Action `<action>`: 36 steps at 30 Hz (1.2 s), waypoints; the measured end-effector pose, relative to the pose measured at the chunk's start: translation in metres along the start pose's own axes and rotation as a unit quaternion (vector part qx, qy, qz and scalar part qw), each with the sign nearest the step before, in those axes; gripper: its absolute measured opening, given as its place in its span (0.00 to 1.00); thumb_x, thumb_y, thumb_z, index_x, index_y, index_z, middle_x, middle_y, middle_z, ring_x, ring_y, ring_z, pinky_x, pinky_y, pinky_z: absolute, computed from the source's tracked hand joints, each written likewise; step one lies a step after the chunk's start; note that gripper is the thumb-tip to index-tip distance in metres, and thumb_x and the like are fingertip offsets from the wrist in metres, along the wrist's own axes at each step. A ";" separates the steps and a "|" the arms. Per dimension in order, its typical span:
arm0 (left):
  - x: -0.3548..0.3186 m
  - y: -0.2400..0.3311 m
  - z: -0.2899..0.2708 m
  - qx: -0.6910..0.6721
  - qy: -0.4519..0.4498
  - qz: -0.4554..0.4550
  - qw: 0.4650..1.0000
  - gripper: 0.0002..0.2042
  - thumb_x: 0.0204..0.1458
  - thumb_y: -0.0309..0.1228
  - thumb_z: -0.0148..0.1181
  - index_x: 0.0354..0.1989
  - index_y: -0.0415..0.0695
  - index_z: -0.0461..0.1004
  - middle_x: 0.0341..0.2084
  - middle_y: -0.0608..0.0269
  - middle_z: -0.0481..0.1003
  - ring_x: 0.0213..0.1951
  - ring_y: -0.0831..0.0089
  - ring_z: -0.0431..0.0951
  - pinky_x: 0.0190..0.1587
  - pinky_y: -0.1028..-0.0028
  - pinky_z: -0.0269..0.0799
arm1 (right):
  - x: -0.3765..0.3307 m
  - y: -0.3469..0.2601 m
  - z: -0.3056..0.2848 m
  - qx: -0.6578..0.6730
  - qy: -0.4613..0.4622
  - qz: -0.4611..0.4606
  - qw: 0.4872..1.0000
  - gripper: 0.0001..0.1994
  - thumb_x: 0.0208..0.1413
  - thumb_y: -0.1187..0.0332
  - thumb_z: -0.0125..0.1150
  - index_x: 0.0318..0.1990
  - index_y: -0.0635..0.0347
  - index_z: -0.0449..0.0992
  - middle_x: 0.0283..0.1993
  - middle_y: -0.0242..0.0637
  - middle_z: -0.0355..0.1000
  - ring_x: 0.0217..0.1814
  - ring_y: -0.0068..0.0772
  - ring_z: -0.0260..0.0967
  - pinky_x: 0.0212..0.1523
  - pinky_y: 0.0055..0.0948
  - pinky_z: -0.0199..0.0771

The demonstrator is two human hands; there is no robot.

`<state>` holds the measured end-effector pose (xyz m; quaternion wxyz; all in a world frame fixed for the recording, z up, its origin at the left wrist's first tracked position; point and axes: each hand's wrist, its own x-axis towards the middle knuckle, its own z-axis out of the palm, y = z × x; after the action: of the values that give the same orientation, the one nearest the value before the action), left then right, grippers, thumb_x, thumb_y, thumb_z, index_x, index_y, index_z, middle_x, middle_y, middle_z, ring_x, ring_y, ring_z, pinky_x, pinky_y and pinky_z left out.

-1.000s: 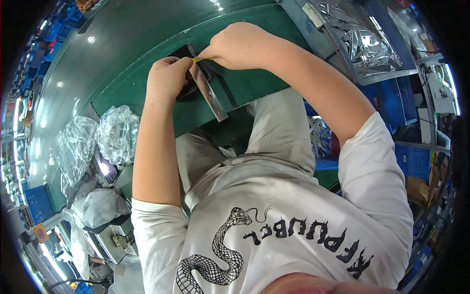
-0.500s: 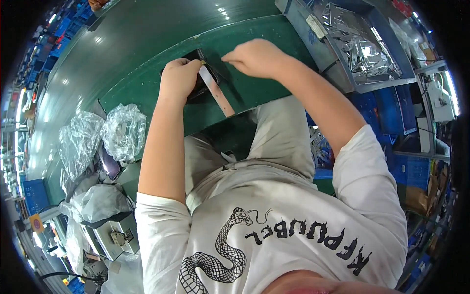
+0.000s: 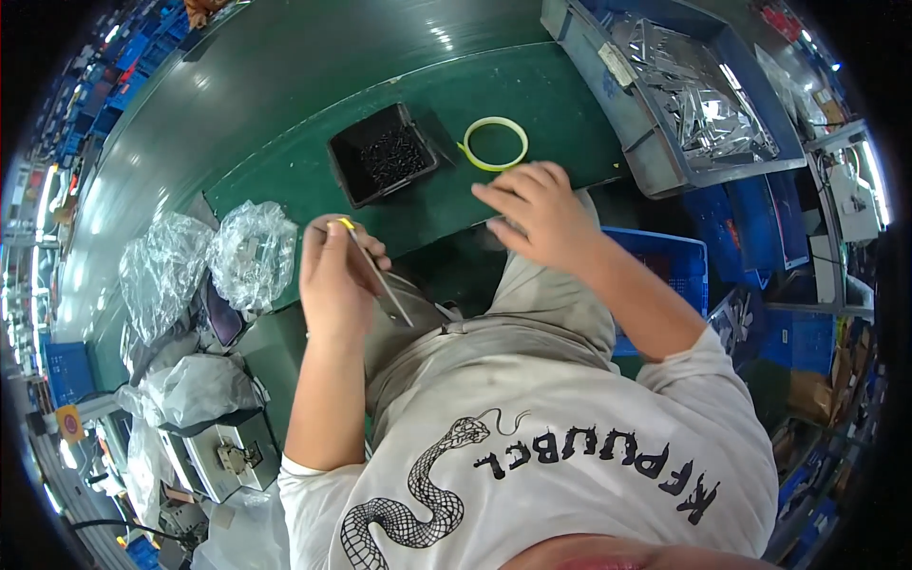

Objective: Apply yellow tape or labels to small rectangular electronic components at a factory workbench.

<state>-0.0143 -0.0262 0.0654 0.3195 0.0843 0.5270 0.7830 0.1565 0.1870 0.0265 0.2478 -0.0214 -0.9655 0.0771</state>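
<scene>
My left hand (image 3: pixel 340 275) is closed around a flat, narrow metal strip (image 3: pixel 382 282), which tilts down over my lap. A bit of yellow tape (image 3: pixel 347 223) shows at the strip's upper end, by my thumb. My right hand (image 3: pixel 537 211) hovers past the near edge of the bench, fingers apart, with nothing in it. Just beyond it on the green bench lies a thin ring-shaped roll of yellow tape (image 3: pixel 495 121). Left of the roll sits a square black tray (image 3: pixel 359 193) holding many small black pieces (image 3: pixel 389 157), perhaps screws.
A grey-blue crate (image 3: pixel 655 157) full of shiny metal strips (image 3: pixel 708 114) stands at the right of the bench. Clear plastic bags (image 3: pixel 252 252) are heaped at the left. Below the bench edge, right of my leg, is a blue basket (image 3: pixel 665 242).
My left hand has drawn back from over the black tray toward my lap, bringing the strip along. My right hand has come nearer and spread its fingers, uncovering the tape roll.
</scene>
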 end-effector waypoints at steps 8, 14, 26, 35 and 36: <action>-0.025 -0.013 0.016 0.011 -0.096 -0.013 0.995 0.09 0.65 0.33 0.51 0.47 0.41 0.68 0.26 0.66 0.68 0.24 0.79 0.68 0.23 0.78 0.65 | -0.026 -0.070 -0.010 0.183 -0.035 0.074 0.980 0.23 0.53 0.62 0.66 0.57 0.57 0.75 0.51 0.41 0.72 0.55 0.45 0.67 0.58 0.43 0.62; -0.047 -0.022 0.033 0.020 -0.101 0.037 0.994 0.26 0.68 0.45 0.42 0.58 0.30 0.65 0.37 0.51 0.77 0.31 0.70 0.74 0.32 0.72 0.73 | -0.026 -0.095 -0.003 0.535 -0.194 0.166 0.805 0.20 0.62 0.55 0.60 0.50 0.63 0.76 0.42 0.44 0.75 0.42 0.38 0.74 0.43 0.35 0.72; -0.077 -0.057 0.066 0.102 -0.183 0.037 0.977 0.11 0.65 0.32 0.52 0.46 0.36 0.70 0.32 0.51 0.79 0.27 0.70 0.76 0.34 0.70 0.76 | -0.066 -0.104 -0.032 0.470 -0.184 0.233 0.831 0.17 0.62 0.56 0.56 0.34 0.64 0.78 0.28 0.47 0.75 0.31 0.45 0.73 0.34 0.41 0.70; -0.078 -0.066 0.069 0.187 -0.436 -0.004 0.880 0.34 0.51 0.20 0.65 0.67 0.39 0.57 0.57 0.51 0.71 0.57 0.66 0.72 0.56 0.66 0.70 | -0.163 -0.073 -0.067 0.259 -0.122 0.268 0.920 0.15 0.62 0.57 0.55 0.35 0.60 0.79 0.36 0.45 0.75 0.41 0.51 0.74 0.40 0.44 0.73; -0.076 -0.062 0.066 0.220 -0.445 0.011 0.868 0.40 0.49 0.20 0.67 0.70 0.40 0.51 0.59 0.50 0.69 0.60 0.64 0.70 0.59 0.64 0.68 | -0.180 -0.067 -0.082 0.237 -0.125 0.317 0.910 0.16 0.62 0.56 0.55 0.35 0.60 0.78 0.37 0.45 0.74 0.42 0.52 0.73 0.42 0.44 0.73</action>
<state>0.1016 -0.0053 0.0553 0.4849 0.4980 0.4866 0.5292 0.3540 0.1177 0.0227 0.0853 -0.2576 -0.8842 0.3802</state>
